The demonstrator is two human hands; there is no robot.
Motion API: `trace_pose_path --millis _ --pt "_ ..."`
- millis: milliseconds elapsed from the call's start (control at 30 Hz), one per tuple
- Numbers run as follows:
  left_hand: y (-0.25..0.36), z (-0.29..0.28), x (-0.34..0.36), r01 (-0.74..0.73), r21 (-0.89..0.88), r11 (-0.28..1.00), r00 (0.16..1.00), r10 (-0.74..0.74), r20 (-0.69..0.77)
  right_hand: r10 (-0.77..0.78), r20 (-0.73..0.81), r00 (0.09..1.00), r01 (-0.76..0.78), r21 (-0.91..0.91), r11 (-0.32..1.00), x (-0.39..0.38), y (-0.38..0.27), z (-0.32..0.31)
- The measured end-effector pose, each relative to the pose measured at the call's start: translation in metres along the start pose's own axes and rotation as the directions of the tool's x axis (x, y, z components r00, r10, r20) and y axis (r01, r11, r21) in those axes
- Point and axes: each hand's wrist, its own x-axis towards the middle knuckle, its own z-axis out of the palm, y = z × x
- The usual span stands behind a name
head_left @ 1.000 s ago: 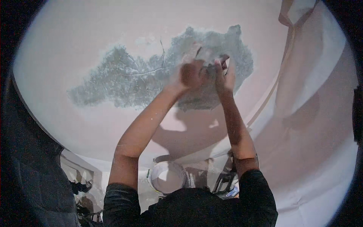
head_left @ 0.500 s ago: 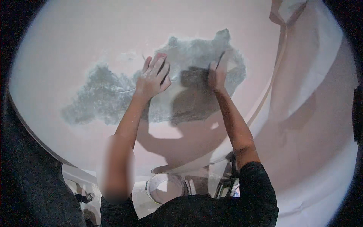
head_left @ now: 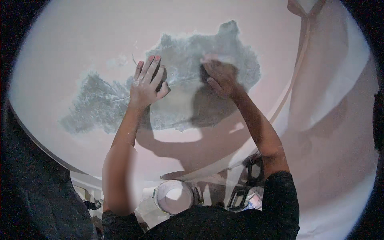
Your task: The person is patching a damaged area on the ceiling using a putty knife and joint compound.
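A large pale pinkish wall surface (head_left: 100, 44) fills the view, with an irregular grey-green patch (head_left: 184, 48) across its middle. My left hand (head_left: 146, 86), dusted with white powder, rests with fingers spread at the patch's upper edge, left of centre, and holds nothing that I can see. Over the right half of the patch is my right hand (head_left: 224, 78), its fingers pointing left and its thumb lower. Its fingertips are smeared by motion, and whether anything is under them is hidden. A thin crack-like line (head_left: 182, 82) runs across the patch between the hands.
Below the wall stands a round bucket (head_left: 174, 198) with pale contents. Dark frame-like items (head_left: 239, 197) lie to its right. A loose pale sheet (head_left: 328, 96) hangs along the right side. Shadows of my head and arms fall on the wall.
My right hand has swung left over the patch, and its fingers have turned from pointing up to pointing left. The left hand has shifted slightly left, its fingers more outstretched. The view has shifted a little.
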Motion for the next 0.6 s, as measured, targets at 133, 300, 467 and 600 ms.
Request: trace_pose_path --millis 133,300,467,600 --pt "0.001 -0.001 -0.001 0.0 0.025 1.0 0.999 -0.001 0.038 0.06 -0.134 0.989 0.0 0.412 0.911 -0.003 0.008 -0.019" --pt "0.001 -0.005 -0.001 0.001 -0.002 1.0 0.999 -0.001 0.053 -0.236 -0.586 0.775 -0.021 -0.397 0.918 0.016 -0.004 0.015" --pt "0.002 -0.004 0.002 -0.016 0.012 1.0 0.998 0.015 0.058 -0.001 -0.752 0.659 -0.211 -0.186 0.96 0.018 -0.008 0.015" --pt "0.005 0.003 0.002 -0.007 0.049 0.999 1.0 0.005 0.027 0.261 -0.532 0.806 -0.39 -0.145 0.909 0.028 -0.011 0.024"
